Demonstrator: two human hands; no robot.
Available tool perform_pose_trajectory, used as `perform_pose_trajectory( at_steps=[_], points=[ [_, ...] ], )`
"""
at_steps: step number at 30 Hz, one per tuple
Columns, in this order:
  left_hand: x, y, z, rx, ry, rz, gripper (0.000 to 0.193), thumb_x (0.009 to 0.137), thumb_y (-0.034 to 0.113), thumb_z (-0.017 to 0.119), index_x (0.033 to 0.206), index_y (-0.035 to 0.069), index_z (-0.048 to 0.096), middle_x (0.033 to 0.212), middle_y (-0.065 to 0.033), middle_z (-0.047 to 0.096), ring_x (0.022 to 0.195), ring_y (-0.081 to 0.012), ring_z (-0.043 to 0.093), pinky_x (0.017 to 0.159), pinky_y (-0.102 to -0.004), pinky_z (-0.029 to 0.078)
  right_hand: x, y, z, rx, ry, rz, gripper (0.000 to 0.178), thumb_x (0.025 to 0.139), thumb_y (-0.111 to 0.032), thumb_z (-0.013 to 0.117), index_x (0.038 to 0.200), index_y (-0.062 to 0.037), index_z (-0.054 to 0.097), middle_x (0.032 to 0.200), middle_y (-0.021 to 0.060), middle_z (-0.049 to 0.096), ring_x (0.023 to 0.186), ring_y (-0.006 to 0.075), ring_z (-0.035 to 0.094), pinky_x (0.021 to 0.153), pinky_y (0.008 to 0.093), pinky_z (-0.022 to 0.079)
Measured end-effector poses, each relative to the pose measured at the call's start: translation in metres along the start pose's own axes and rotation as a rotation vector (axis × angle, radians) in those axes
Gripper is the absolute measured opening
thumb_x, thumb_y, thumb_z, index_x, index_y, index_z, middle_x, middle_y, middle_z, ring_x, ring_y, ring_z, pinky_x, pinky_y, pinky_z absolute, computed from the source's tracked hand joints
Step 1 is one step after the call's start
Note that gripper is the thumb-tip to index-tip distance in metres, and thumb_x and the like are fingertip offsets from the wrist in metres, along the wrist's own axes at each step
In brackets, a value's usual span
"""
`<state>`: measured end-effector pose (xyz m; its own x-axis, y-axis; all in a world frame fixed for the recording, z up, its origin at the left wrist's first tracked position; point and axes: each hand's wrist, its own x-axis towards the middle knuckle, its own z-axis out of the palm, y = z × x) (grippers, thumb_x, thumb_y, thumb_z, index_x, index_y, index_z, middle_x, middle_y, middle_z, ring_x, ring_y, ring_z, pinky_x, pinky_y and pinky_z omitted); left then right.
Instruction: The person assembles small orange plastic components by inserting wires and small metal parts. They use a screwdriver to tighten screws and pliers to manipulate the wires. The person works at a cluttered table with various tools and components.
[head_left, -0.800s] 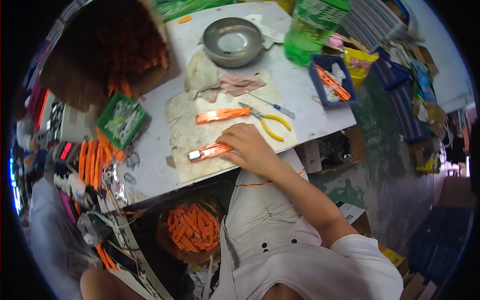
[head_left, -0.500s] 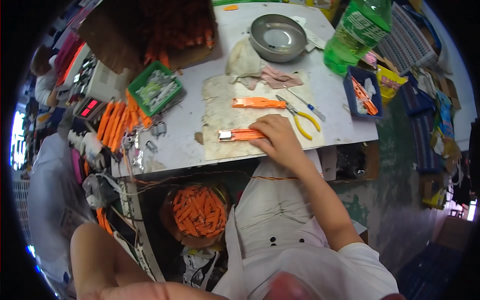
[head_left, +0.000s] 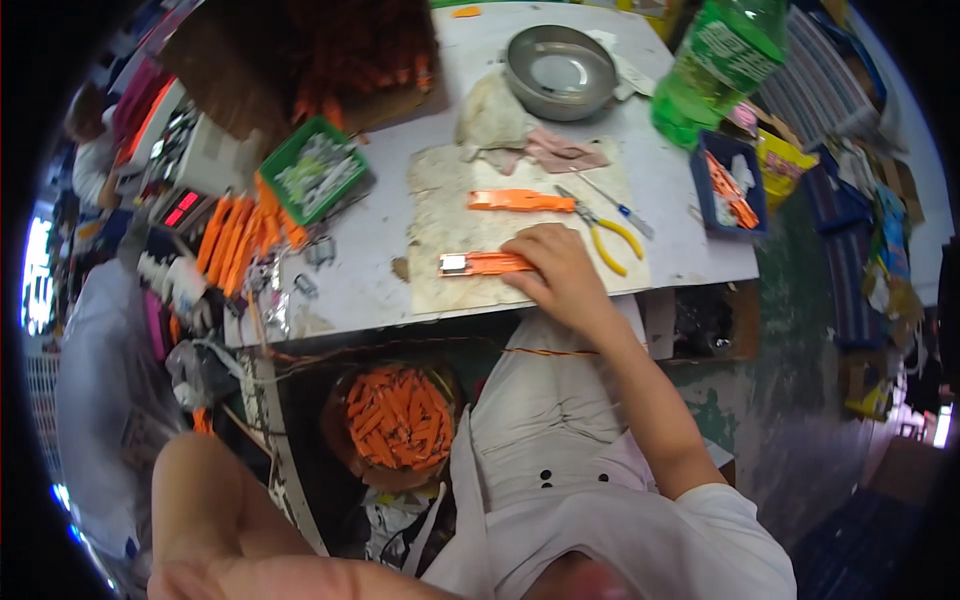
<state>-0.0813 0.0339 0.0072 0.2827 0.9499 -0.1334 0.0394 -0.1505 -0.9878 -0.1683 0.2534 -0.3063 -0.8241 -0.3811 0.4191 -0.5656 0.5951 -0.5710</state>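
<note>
My right hand (head_left: 560, 270) is closed on the right end of a slim orange plastic casing (head_left: 490, 263), which lies flat on a stained, cream-coloured sheet (head_left: 432, 220). A shiny metal piece (head_left: 454, 264) sits in the casing's left end. Just beyond lies another orange casing half (head_left: 520, 201). Pliers with yellow handles (head_left: 612, 245) rest to its right, beside a thin screwdriver (head_left: 625, 210) with a blue and clear handle. My left arm is bent back toward me; the left hand (head_left: 290, 580) is at the lower edge, its fingers out of sight.
A metal bowl (head_left: 560, 72), a rag (head_left: 492, 112) and a green bottle (head_left: 715, 70) stand at the back. A green tray (head_left: 314, 172) of small parts is left, a blue bin (head_left: 728, 185) right. Below the table sits a container of orange pieces (head_left: 400, 417). Wires (head_left: 430, 350) hang along the front edge.
My left forearm and hand have shifted slightly to the right at the lower edge. The right hand keeps its hold on the casing; the view has moved a little.
</note>
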Motion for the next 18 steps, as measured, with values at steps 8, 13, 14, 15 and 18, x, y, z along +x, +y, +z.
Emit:
perform_pose_trajectory(
  at_steps=[8,13,14,15,18],
  points=[
    [-0.028,0.055,-0.03,0.151,0.104,-0.493,0.008,0.09,0.018,0.054,0.093,0.017,0.062,0.098,-0.0049,0.053,0.103,-0.0252,0.045,0.086,-0.0345,0.044,0.006,-0.006,0.005,0.055,-0.008,0.008,0.033,0.082,-0.029,0.066,0.106,-0.0067,0.063,0.108,0.0084,0.058,0.107,0.0273,0.051,0.093,0.0385,0.037],
    [-0.007,-0.002,-0.016,0.099,-0.151,0.128,0.008,0.089,0.014,0.054,0.094,0.013,0.06,0.101,-0.0073,0.05,0.102,-0.025,0.047,0.086,-0.0329,0.045,0.004,-0.002,0.005,0.004,0.01,-0.026,0.033,0.082,-0.028,0.066,0.106,-0.0059,0.063,0.107,0.0088,0.059,0.105,0.0276,0.051,0.093,0.0388,0.037],
    [-0.002,-0.006,-0.015,0.117,-0.209,0.16,0.007,0.088,0.014,0.055,0.093,0.012,0.06,0.102,-0.0075,0.05,0.102,-0.0248,0.047,0.087,-0.0327,0.045,0.003,-0.001,0.002,0.018,0.016,0.0,0.033,0.082,-0.028,0.066,0.105,-0.0056,0.063,0.107,0.0092,0.059,0.105,0.0279,0.052,0.093,0.0388,0.037],
    [-0.001,-0.002,-0.022,0.007,-0.219,0.054,0.007,0.088,0.014,0.055,0.093,0.012,0.059,0.103,-0.0075,0.05,0.103,-0.0246,0.047,0.087,-0.0329,0.045,0.004,-0.005,0.002,0.031,0.002,-0.001,0.033,0.082,-0.028,0.066,0.105,-0.0057,0.063,0.107,0.0093,0.059,0.105,0.028,0.052,0.093,0.0387,0.037],
    [-0.003,0.028,-0.026,-0.291,-0.157,-0.309,0.007,0.087,0.015,0.057,0.093,0.011,0.058,0.105,-0.0075,0.05,0.104,-0.0241,0.047,0.089,-0.0334,0.045,0.004,-0.006,0.004,0.025,-0.009,0.02,0.032,0.082,-0.029,0.067,0.105,-0.0067,0.063,0.106,0.0091,0.059,0.106,0.0279,0.051,0.093,0.0382,0.037]
  ],
)
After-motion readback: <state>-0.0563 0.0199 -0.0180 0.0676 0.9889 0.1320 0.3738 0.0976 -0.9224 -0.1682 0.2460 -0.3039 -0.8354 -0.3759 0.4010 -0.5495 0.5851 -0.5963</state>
